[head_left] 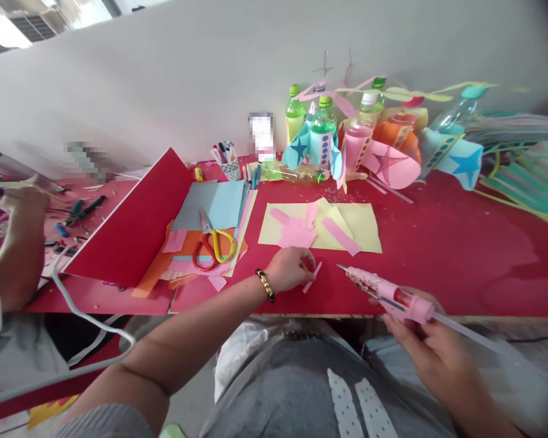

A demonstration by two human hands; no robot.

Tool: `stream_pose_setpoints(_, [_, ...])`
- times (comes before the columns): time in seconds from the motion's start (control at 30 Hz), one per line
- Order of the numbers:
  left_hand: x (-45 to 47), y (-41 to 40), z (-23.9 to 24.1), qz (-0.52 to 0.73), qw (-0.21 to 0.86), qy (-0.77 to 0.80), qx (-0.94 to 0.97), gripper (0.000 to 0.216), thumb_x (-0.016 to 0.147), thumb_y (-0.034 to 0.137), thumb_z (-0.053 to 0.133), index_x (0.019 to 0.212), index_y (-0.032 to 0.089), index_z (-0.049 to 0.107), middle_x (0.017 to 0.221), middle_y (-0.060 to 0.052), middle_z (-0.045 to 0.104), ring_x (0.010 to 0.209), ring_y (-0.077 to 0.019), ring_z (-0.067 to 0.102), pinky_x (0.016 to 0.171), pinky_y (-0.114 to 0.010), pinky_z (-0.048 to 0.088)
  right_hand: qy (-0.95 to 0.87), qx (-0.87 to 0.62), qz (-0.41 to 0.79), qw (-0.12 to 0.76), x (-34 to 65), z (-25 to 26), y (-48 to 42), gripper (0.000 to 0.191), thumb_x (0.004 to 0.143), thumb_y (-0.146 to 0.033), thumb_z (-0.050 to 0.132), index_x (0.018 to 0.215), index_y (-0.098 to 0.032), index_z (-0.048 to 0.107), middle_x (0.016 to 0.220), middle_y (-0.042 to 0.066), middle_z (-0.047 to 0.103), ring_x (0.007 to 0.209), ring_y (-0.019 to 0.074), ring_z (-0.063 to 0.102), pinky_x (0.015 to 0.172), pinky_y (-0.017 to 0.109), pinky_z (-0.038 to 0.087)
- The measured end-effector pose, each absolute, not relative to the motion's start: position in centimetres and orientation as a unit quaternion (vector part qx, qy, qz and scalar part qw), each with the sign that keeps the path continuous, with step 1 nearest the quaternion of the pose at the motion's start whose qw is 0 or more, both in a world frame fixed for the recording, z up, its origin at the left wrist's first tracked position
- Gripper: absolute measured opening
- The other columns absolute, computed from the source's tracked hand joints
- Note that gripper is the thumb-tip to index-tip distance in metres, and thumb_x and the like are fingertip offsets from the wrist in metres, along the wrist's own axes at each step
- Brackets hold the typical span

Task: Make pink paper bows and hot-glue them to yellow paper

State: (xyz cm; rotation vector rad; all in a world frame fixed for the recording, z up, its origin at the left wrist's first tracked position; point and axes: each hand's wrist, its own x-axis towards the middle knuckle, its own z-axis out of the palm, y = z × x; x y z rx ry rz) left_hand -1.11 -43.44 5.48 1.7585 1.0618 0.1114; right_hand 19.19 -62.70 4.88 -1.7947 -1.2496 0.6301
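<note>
Red tabletop (pixel 438 243), yellow sheets (pixel 360 231) with pink cut-outs mid-table. Right hand (pixel 420 340) grip wrapped round glue gun (pixel 383 292), nozzle aimed left over the near edge. Left hand (pixel 290 267) grip pinching small pink strip (pixel 311 278) on tabletop, near nozzle. Risk: hot tip close to fingers, likely burn; a glue drip could bond the strip to the tabletop.

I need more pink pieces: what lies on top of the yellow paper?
A broad pink shape and a slanted pink strip lie on the yellow paper. The paper beneath them is covered, so its overlaps cannot be traced.
</note>
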Motion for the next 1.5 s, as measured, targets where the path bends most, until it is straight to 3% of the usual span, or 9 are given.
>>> stream_pose_setpoints(0.2, [-0.6,-43.9,6.3,0.072,0.615,0.458,0.637,0.022,0.063,0.013,0.071,0.074,0.015,0.053,0.053,0.005,0.056,0.051,-0.0122,0.059,0.05,-0.023,0.047,-0.354,-0.663,0.437,0.494,18.2,4.9,-61.0,0.036,0.076,-0.04,0.066,0.104,-0.019,0.069,0.077,0.005,0.069,0.059,0.0168,0.058,0.049,0.026,0.042])
stream_pose_setpoints(0.3, [-0.5,-45.1,6.1,0.127,0.67,0.433,0.59,0.027,0.064,0.016,0.072,0.074,0.016,0.047,0.053,0.005,0.055,0.049,-0.0101,0.056,0.05,-0.022,0.046,-0.295,-0.614,0.46,0.569,17.5,4.6,-58.9,0.034,0.073,-0.036,0.07,0.103,-0.019,0.07,0.08,0.005,0.07,0.062,0.016,0.058,0.051,0.026,0.043])
stream_pose_setpoints(0.4, [-0.7,-45.9,5.3,0.155,0.689,0.417,0.573,0.032,0.062,0.02,0.073,0.072,0.017,0.043,0.054,0.006,0.054,0.05,-0.0096,0.055,0.05,-0.021,0.044,-0.293,-0.608,0.459,0.578,16.9,4.5,-56.8,0.033,0.074,-0.034,0.069,0.103,-0.018,0.071,0.086,0.006,0.072,0.066,0.0148,0.059,0.056,0.025,0.044])
stream_pose_setpoints(0.5, [-1.2,-45.8,4.8,0.148,0.617,0.438,0.637,0.028,0.062,0.022,0.072,0.07,0.016,0.047,0.056,0.006,0.051,0.051,-0.0081,0.051,0.05,-0.019,0.038,-0.306,-0.594,0.485,0.565,16.4,4.5,-55.1,0.029,0.075,-0.03,0.068,0.1,-0.016,0.071,0.087,0.007,0.073,0.065,0.0137,0.06,0.057,0.025,0.046])
stream_pose_setpoints(0.67, [-1.6,-44.9,5.4,0.106,0.456,0.482,0.74,0.021,0.061,0.022,0.072,0.066,0.016,0.052,0.057,0.006,0.048,0.052,-0.0073,0.043,0.047,-0.02,0.028,-0.279,-0.529,0.564,0.57,14.9,4.2,-53.6,0.024,0.072,-0.023,0.069,0.096,-0.017,0.071,0.101,0.008,0.072,0.089,0.0227,0.068,0.07,0.029,0.054])
stream_pose_setpoints(0.97, [-1.2,-44.0,5.2,0.038,0.414,0.503,0.758,0.021,0.057,0.025,0.069,0.068,0.019,0.052,0.058,0.003,0.056,0.056,-0.0137,0.054,0.047,-0.021,0.034,-0.235,-0.498,0.613,0.566,13.7,3.3,-52.7,0.023,0.069,-0.019,0.071,0.092,-0.018,0.071,0.101,0.007,0.073,0.101,0.0281,0.066,0.077,0.034,0.058])
stream_pose_setpoints(1.5, [-1.6,-45.1,5.5,0.023,0.282,0.493,0.823,0.013,0.063,0.029,0.066,0.073,0.02,0.065,0.071,-0.004,0.067,0.069,-0.0207,0.061,0.053,-0.026,0.033,-0.202,-0.489,0.645,0.551,13.8,4.4,-51.9,0.019,0.067,-0.018,0.071,0.086,-0.016,0.07,0.095,0.008,0.074,0.098,0.0279,0.068,0.087,0.037,0.055])
